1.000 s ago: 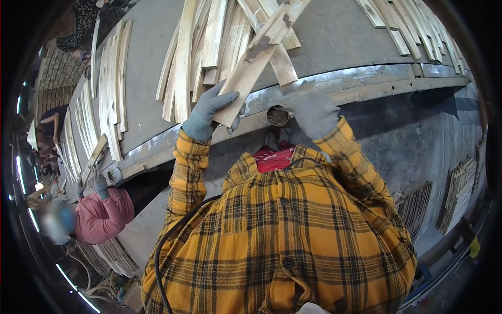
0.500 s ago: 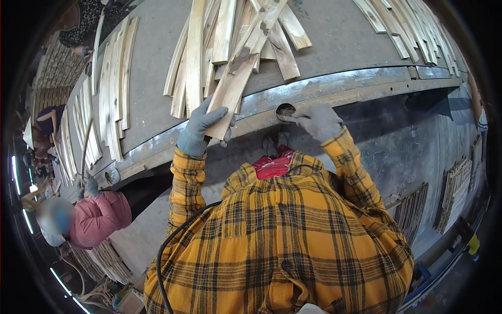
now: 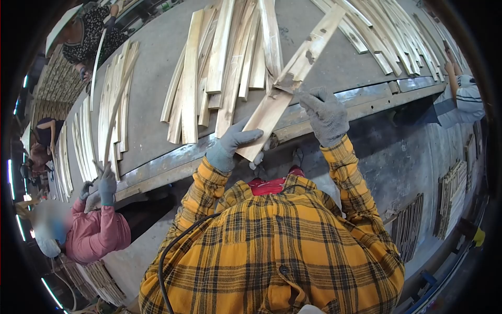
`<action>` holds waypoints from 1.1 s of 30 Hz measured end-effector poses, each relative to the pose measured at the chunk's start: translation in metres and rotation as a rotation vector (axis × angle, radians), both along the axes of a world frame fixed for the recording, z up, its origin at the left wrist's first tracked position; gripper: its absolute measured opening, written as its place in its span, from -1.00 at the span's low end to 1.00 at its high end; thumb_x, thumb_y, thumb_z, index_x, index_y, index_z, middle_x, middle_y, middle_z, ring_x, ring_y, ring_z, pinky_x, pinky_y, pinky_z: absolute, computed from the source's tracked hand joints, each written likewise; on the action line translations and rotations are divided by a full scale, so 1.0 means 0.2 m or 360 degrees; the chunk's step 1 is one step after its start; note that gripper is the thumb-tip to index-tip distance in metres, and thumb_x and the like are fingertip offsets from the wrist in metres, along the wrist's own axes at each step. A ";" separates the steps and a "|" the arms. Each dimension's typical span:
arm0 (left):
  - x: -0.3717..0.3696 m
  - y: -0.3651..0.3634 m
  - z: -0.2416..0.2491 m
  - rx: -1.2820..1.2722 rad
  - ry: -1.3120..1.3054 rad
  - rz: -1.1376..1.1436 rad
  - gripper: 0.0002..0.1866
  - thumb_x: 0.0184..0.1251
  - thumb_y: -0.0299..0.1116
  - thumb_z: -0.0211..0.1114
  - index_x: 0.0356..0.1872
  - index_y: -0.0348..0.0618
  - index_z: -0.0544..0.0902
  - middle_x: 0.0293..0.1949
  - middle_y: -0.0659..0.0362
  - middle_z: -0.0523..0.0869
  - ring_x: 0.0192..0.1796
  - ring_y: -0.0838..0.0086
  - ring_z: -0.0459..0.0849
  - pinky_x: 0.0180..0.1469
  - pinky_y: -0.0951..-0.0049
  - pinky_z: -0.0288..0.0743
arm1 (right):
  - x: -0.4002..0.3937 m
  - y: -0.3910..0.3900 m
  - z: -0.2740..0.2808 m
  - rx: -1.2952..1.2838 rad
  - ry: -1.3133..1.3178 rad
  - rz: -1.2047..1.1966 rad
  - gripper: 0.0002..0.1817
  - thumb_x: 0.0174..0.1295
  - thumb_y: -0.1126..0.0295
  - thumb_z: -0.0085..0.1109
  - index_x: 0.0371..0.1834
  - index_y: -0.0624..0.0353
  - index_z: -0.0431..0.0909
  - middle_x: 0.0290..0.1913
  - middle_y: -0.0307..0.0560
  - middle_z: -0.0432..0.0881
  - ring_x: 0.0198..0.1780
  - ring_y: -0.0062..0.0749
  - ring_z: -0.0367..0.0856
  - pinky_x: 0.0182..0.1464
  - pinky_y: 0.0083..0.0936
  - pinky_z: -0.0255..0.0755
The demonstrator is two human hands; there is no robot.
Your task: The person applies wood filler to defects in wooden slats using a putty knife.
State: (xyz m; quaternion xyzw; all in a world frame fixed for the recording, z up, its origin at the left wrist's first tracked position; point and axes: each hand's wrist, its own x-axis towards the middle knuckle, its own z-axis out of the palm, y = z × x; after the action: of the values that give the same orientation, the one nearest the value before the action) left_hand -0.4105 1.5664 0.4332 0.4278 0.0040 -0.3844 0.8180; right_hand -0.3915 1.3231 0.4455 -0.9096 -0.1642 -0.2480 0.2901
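My left hand (image 3: 235,144), in a grey glove, is closed on the near end of a wooden board (image 3: 267,116), thumb on top and fingertips below. The board slants up to the right over the table edge, with dark patches and gaps along its upper half. My right hand (image 3: 327,115), also gloved, is at the board's right side near its middle. Its fingers are pinched towards a dark patch there; what they hold is too small to make out. A small round container (image 3: 274,140) at the table edge is partly hidden behind the board.
Several loose boards (image 3: 209,73) lie fanned on the grey table (image 3: 151,99), with more boards (image 3: 387,36) at the right. A co-worker in a pink top (image 3: 102,235) handles a strip at the left. Another person (image 3: 463,99) stands at the far right. Stacked slats (image 3: 408,225) lean below.
My right hand has moved from the round container up to the board's middle. My left hand and the board have shifted right in view. The pink-sleeved co-worker's hands have risen to a strip.
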 end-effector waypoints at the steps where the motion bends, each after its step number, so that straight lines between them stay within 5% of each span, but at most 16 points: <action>1: -0.01 -0.03 0.05 -0.0025 0.0001 0.0022 -0.46 0.24 -0.33 0.20 0.17 -0.35 0.23 -0.44 -0.04 0.60 -0.64 0.32 0.62 -0.73 0.44 0.50 | 0.01 -0.01 0.01 -0.0179 -0.0116 -0.0073 -0.74 0.01 0.51 0.26 -0.18 0.05 0.67 -0.32 -0.16 0.60 -0.31 -0.37 0.59 -0.28 -0.46 0.48; 5: -0.02 -0.05 0.09 -0.0104 0.0084 0.0010 -0.44 0.26 -0.31 0.20 0.19 -0.36 0.20 -0.43 -0.04 0.60 -0.64 0.33 0.62 -0.73 0.45 0.50 | 0.03 -0.03 0.02 -0.0347 -0.0402 -0.0198 -0.71 0.02 0.51 0.22 -0.15 -0.01 0.66 -0.29 -0.17 0.59 -0.27 -0.34 0.59 -0.26 -0.44 0.49; 7: -0.02 -0.05 0.10 -0.0113 0.0002 0.0003 -0.46 0.27 -0.29 0.19 0.17 -0.36 0.22 -0.43 -0.03 0.60 -0.63 0.34 0.62 -0.73 0.46 0.50 | 0.03 -0.03 0.03 -0.0197 -0.0280 -0.0219 -0.58 0.00 0.52 0.17 -0.03 -0.14 0.62 -0.27 -0.21 0.55 -0.21 -0.29 0.54 -0.23 -0.42 0.49; 19: 0.00 -0.04 0.06 -0.0066 -0.0089 0.0077 -0.45 0.25 -0.25 0.20 0.16 -0.33 0.24 -0.46 -0.01 0.58 -0.63 0.35 0.62 -0.72 0.45 0.50 | 0.06 -0.01 0.02 -0.0061 -0.0067 -0.0026 -0.51 -0.09 0.58 0.16 -0.04 -0.16 0.64 -0.28 -0.23 0.54 -0.25 -0.35 0.56 -0.25 -0.45 0.50; 33: -0.02 0.04 0.04 -0.0127 -0.0021 0.0106 -0.49 0.23 -0.35 0.21 0.13 -0.34 0.25 -0.40 -0.10 0.60 -0.59 0.22 0.65 -0.73 0.34 0.53 | 0.04 0.13 0.05 0.0071 -0.0072 0.0223 -0.68 0.06 0.51 0.18 -0.10 -0.10 0.67 -0.36 -0.20 0.57 -0.34 -0.41 0.59 -0.35 -0.49 0.48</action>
State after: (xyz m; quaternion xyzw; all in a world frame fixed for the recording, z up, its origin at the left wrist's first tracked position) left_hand -0.4141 1.5745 0.4410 0.3969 -0.0026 -0.3540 0.8468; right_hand -0.3828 1.3483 0.4549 -0.8833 -0.2283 -0.2514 0.3233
